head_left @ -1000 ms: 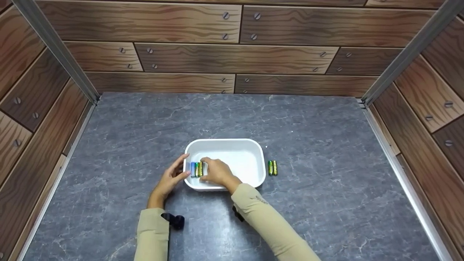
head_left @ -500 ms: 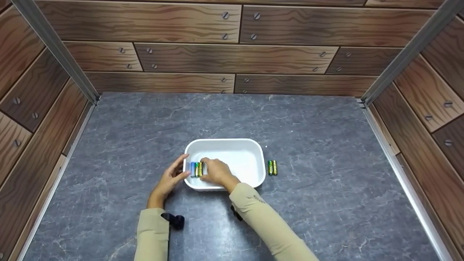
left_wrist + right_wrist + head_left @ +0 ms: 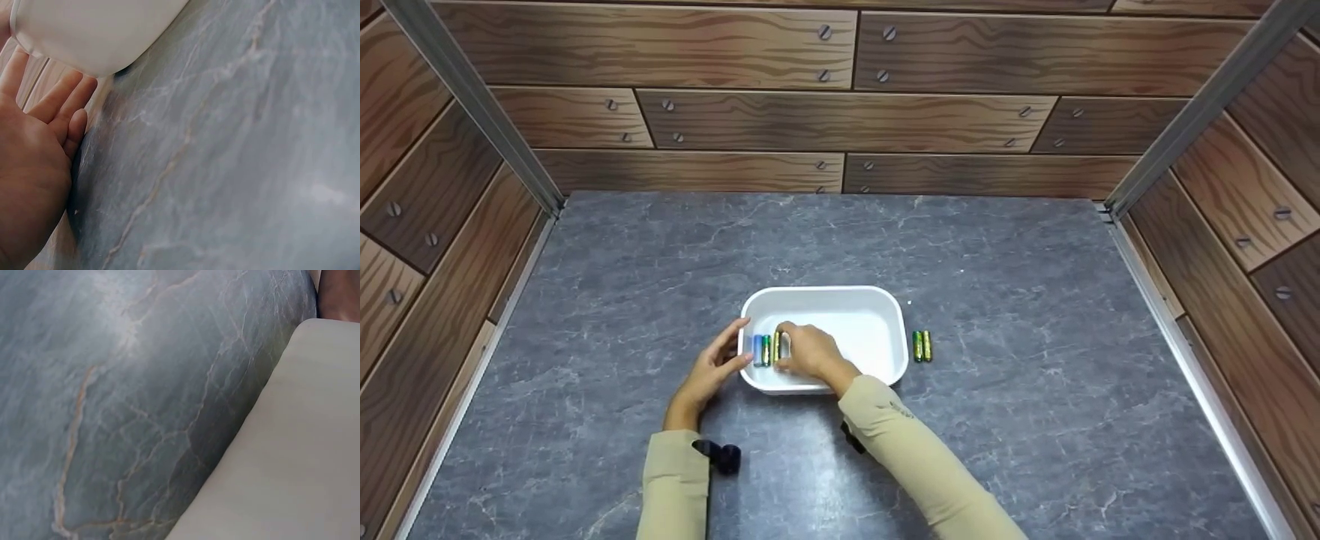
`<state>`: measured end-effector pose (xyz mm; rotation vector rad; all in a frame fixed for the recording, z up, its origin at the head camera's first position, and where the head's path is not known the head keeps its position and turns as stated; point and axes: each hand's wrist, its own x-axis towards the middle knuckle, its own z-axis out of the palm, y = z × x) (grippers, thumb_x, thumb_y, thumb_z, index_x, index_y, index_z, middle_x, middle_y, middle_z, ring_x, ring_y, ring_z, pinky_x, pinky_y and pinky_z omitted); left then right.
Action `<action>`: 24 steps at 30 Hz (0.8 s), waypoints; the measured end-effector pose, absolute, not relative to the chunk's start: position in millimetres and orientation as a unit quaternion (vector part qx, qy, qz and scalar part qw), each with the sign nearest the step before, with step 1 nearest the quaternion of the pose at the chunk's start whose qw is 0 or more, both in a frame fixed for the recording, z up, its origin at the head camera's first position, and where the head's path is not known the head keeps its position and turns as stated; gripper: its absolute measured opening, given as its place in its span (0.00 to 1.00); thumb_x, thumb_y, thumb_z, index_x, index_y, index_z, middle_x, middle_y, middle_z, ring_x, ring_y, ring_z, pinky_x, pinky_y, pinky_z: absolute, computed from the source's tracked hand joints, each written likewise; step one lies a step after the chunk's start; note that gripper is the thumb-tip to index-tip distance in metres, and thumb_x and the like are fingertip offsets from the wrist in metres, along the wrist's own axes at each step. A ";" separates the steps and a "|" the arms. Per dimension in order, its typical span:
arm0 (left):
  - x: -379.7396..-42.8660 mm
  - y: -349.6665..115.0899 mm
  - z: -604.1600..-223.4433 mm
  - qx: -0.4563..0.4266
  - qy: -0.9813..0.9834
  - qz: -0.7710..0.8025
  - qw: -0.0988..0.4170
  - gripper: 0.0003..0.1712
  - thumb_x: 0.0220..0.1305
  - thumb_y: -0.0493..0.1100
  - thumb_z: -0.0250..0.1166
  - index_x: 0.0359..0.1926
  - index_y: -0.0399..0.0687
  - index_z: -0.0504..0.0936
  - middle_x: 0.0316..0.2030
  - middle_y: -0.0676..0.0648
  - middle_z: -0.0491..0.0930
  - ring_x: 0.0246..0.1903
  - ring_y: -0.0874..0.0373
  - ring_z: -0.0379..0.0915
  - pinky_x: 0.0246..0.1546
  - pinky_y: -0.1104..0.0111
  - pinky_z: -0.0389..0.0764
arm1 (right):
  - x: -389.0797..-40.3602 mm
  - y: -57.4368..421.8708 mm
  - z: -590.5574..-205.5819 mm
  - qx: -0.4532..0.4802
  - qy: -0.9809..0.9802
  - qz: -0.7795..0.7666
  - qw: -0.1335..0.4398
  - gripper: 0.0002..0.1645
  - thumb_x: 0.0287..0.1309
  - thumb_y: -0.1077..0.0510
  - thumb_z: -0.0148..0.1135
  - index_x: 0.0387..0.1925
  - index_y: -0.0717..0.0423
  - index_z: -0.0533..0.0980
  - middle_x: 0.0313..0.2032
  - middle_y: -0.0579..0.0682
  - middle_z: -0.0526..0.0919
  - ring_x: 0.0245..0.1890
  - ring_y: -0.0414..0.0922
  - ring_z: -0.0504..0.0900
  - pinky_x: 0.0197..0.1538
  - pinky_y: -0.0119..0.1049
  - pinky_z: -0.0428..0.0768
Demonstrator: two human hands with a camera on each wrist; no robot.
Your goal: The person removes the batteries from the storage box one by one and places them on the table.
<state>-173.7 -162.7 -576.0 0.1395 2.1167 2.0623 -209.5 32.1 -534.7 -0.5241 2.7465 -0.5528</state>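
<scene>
In the head view, a shallow white tub (image 3: pixel 874 330) stands on the table. At its left end, inside, a blue battery (image 3: pixel 758 350) and a green battery (image 3: pixel 766 350) lie side by side. My right hand (image 3: pixel 812 352) reaches into the tub and pinches a yellow-green battery (image 3: pixel 777 347) by its ends, thumb near and forefinger far. A narrow gap separates it from the green one. My left hand (image 3: pixel 714 371) rests against the tub's left end, thumb and forefinger tips at the rim. The left wrist view shows this hand (image 3: pixel 39 146) with mostly straight fingers touching the outside wall.
To the right of the tub, a green battery (image 3: pixel 918 346) and a yellow-green battery (image 3: pixel 927 346) lie together on the grey marbled table (image 3: pixel 1020 300). Wood-patterned walls (image 3: pixel 810 120) enclose the back and sides. The right wrist view mostly shows the tub's outer wall (image 3: pixel 292 455) and the tabletop.
The yellow-green battery in my right hand has shifted slightly right, away from the green one it lay against. The left hand and tub stay in place.
</scene>
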 end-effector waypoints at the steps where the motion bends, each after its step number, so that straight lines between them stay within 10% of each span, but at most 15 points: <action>1: -173.7 -162.6 -575.9 0.047 0.712 0.695 0.092 0.36 0.63 0.30 0.60 0.71 0.37 0.60 0.64 0.29 0.68 0.54 0.54 0.72 0.49 0.75 0.75 | -209.9 32.5 -534.8 -0.183 0.954 -0.191 0.144 0.31 0.50 0.48 0.72 0.55 0.52 0.74 0.37 0.54 0.85 0.38 0.50 0.82 0.45 0.44 0.80; 24: -173.5 -162.9 -576.7 0.028 0.714 0.692 0.100 0.36 0.63 0.31 0.61 0.71 0.43 0.62 0.63 0.33 0.70 0.52 0.57 0.72 0.48 0.74 0.76 | -199.8 55.1 -504.1 -0.205 0.938 -0.247 0.132 0.33 0.50 0.49 0.72 0.58 0.52 0.74 0.31 0.52 0.84 0.26 0.39 0.71 0.29 0.30 0.67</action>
